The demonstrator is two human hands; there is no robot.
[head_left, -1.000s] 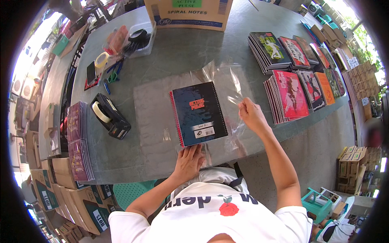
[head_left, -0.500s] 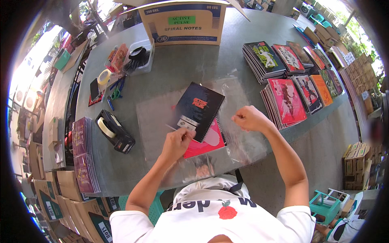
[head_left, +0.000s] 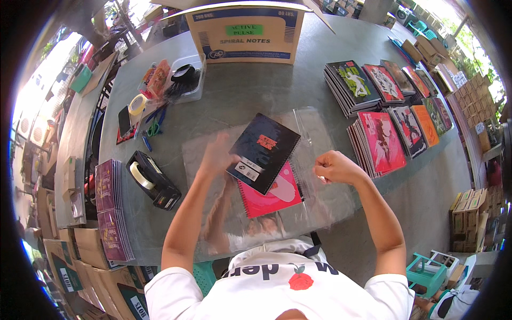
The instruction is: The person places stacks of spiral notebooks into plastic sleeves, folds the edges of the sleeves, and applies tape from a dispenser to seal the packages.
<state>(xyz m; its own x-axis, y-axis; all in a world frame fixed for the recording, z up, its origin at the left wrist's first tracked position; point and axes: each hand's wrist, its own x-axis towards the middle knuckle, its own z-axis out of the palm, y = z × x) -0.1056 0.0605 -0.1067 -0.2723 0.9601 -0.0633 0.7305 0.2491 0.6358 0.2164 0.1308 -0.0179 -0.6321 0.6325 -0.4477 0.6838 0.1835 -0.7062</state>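
Note:
A black spiral notebook (head_left: 265, 146) lies tilted over a pink spiral notebook (head_left: 272, 200) in front of me, its white label (head_left: 247, 169) near the lower left corner. Both rest on clear plastic sheets (head_left: 320, 205). My left hand (head_left: 217, 156) is beside the black notebook's left edge, smeared by motion, so its fingers are unclear. To the right of the notebooks, my right hand (head_left: 338, 167) hovers over the plastic with its fingers curled together. Whatever may be pinched in it is hidden.
Stacks of spiral notebooks (head_left: 381, 143) stand at the right, purple notebooks (head_left: 114, 234) at the left edge. A black tape dispenser (head_left: 153, 180), scissors (head_left: 154, 127), tape roll (head_left: 137, 104) and plastic tub (head_left: 194, 88) lie left. A cardboard box (head_left: 248, 40) stands at the back.
My left hand has left the label on the black notebook and moved up and left. My right hand has shifted slightly right and down. The whole view has shifted a little.

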